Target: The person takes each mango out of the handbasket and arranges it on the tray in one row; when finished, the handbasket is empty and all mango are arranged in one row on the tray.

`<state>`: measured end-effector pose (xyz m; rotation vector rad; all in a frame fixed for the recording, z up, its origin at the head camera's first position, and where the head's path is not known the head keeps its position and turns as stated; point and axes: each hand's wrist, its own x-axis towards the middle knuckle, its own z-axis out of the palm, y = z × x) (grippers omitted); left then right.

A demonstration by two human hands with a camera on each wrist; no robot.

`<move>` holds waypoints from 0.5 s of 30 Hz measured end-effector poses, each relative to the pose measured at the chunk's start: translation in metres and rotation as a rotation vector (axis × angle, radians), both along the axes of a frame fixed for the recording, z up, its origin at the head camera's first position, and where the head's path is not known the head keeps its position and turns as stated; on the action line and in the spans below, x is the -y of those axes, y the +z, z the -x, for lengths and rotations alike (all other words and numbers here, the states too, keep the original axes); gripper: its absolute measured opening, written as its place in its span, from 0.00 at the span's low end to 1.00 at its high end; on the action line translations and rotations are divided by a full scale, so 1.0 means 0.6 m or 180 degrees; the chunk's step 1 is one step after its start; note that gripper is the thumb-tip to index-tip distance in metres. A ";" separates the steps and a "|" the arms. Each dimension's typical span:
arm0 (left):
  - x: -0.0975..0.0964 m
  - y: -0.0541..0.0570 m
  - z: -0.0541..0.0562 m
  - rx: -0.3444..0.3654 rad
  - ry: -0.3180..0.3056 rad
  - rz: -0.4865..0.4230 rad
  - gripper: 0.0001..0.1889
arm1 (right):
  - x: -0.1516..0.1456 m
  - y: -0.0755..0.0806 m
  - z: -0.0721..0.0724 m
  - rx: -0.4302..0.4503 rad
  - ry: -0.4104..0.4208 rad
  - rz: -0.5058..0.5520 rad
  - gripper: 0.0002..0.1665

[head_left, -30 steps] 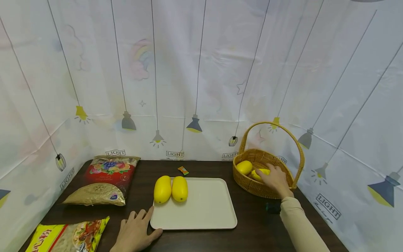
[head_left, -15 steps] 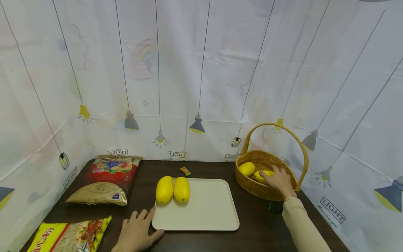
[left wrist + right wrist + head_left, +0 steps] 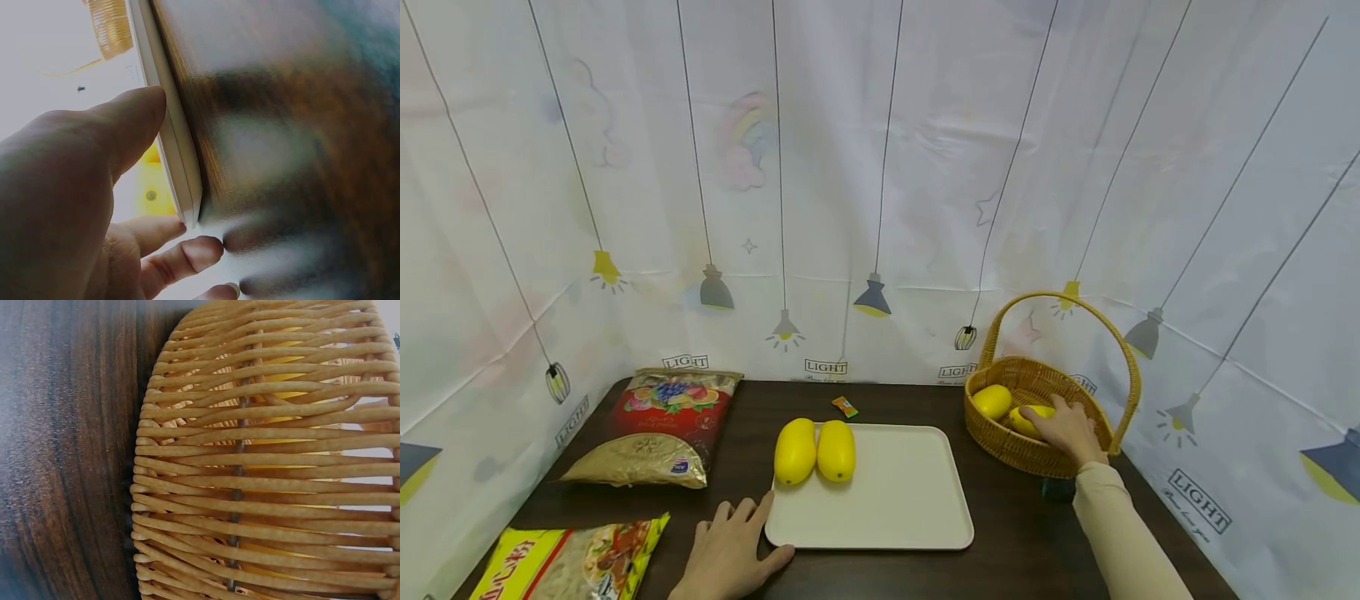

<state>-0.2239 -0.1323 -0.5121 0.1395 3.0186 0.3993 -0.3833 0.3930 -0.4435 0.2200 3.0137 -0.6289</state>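
Note:
My right hand (image 3: pixel 1070 429) reaches into a wicker basket (image 3: pixel 1018 452) and grips a yellow oval fruit (image 3: pixel 1026 423), with the thumb on its near side; part of the fruit is hidden. Another yellow fruit (image 3: pixel 992 402) lies in the basket to its left. In the right wrist view the basket's woven wall (image 3: pixel 269 484) hides that hand. My left hand (image 3: pixel 730 546) rests at the near left corner of a white tray (image 3: pixel 895 500), fingers spread. The left wrist view shows its thumb (image 3: pixel 140 115) against the tray's edge. Two yellow oval fruits (image 3: pixel 795 452) lie side by side on the tray's left part.
A red and gold bag (image 3: pixel 662 425) lies at the back left, with a yellow food packet (image 3: pixel 572 558) in front of it. Behind the tray is a small orange wrapped piece (image 3: pixel 845 407). The basket's handle (image 3: pixel 1131 367) arches above the right hand. A printed curtain backs the table.
The head view has shifted slightly, so everything sits a little further right in it. Both hands keep their places at the tray corner and in the basket.

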 end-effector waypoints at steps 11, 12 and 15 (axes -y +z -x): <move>0.000 -0.003 0.003 0.0028 -0.0002 -0.0028 0.50 | -0.006 -0.002 0.013 0.0084 0.0060 0.0009 0.66; 0.000 -0.004 0.003 0.0027 0.0002 -0.0023 0.50 | -0.006 -0.003 0.014 0.0074 0.0065 0.0012 0.65; 0.001 -0.003 0.003 0.0016 0.0008 -0.0008 0.50 | -0.004 -0.004 0.015 0.0056 0.0092 -0.0009 0.62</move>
